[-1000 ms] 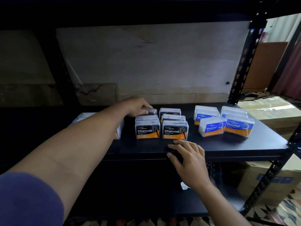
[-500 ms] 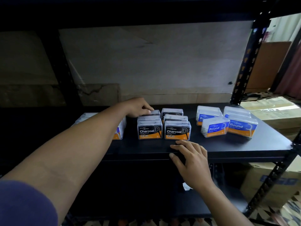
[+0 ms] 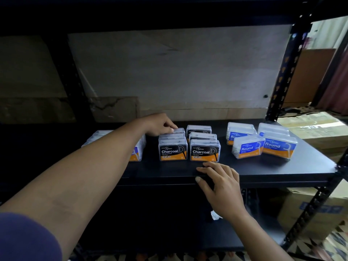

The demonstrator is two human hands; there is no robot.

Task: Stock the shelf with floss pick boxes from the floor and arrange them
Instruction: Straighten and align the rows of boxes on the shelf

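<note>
I see my left hand (image 3: 159, 124) stretched to the back of the black shelf (image 3: 282, 166), fingers curled down and pinching the top of the rearmost charcoal box (image 3: 178, 130) in the left column. My right hand (image 3: 220, 183) lies flat and open on the shelf's front edge, holding nothing, its fingertips just beside the front right charcoal box (image 3: 204, 150). The front left charcoal box (image 3: 173, 149) stands next to it, and both dark labels read "Charcoal Dental Flosser" above an orange band, with a small brand line on top that I cannot make out. More dark boxes sit in two columns behind them. To the right, apart from that group, stand clear boxes with blue and orange labels: a tilted Round box (image 3: 247, 148) touching another Round box (image 3: 279, 147), each marked "Round", and two more behind, one showing only "Ro". A further blue-labelled box (image 3: 138, 149) stands to the left, mostly hidden by my forearm. Cardboard cartons (image 3: 316, 129) sit beyond the shelf post on the right.
</note>
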